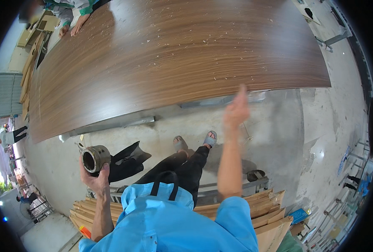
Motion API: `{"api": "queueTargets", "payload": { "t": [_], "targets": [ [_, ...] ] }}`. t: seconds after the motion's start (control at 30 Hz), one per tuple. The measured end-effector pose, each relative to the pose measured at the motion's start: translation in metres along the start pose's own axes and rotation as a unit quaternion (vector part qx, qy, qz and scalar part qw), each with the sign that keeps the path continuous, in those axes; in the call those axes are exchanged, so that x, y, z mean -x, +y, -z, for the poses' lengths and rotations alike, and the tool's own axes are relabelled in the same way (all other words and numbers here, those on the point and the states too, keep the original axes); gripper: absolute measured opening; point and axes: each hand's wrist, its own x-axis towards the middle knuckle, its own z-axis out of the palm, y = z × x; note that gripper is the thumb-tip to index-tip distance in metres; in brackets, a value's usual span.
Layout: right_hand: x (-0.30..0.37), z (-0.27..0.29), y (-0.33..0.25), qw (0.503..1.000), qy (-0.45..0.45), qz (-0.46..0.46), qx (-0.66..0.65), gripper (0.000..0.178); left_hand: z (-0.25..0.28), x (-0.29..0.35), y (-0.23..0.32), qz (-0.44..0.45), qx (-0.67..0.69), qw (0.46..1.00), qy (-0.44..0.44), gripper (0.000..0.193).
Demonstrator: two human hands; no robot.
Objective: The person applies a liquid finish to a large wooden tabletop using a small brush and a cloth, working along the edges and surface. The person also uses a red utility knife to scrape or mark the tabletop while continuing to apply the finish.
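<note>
My left hand (95, 179) is wrapped round a grey metal cylinder (101, 155) with a dark round opening, off to the left below the board. Just right of it hangs a black, limp piece (129, 161); whether it is joined to the cylinder I cannot tell. My right hand (237, 110) reaches forward at the near edge of a large brown wood-grain board (173, 54). Motion smears its fingers, so their closing is unclear, and nothing can be made out in them. Small pale shavings (205, 42) lie scattered over the board.
Another person's hands (75, 29) rest at the board's far left corner. Metal bars (127, 122) show under its near edge. Behind me are stacked brown panels (268, 210) and a dark metal frame (260, 182). More people and metal racks stand at both sides of the concrete floor (279, 151).
</note>
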Motion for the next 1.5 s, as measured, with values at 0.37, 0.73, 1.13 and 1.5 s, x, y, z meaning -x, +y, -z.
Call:
{"api": "queueTargets", "payload": {
  "t": [0.37,0.73,1.13,1.5],
  "targets": [
    [0.084,-0.028,-0.142,0.963,-0.191,0.051,-0.181,0.060,-0.011,0.004,0.005,0.004,0.035,0.999,-0.015,0.056],
    [-0.085,0.082,0.088,1.000,0.011,0.000,0.021,0.050,-0.044,0.012,0.064,-0.079,0.015,0.994,-0.078,0.051],
    [-0.220,0.154,0.315,0.995,0.052,-0.086,0.010,0.045,-0.210,0.045,0.166,-0.059,0.046,0.997,0.014,0.048],
    [-0.295,0.220,0.439,0.964,0.144,-0.213,0.070,0.042,-0.264,0.068,0.212,-0.047,0.063,0.996,0.039,0.049]
  ]
}}
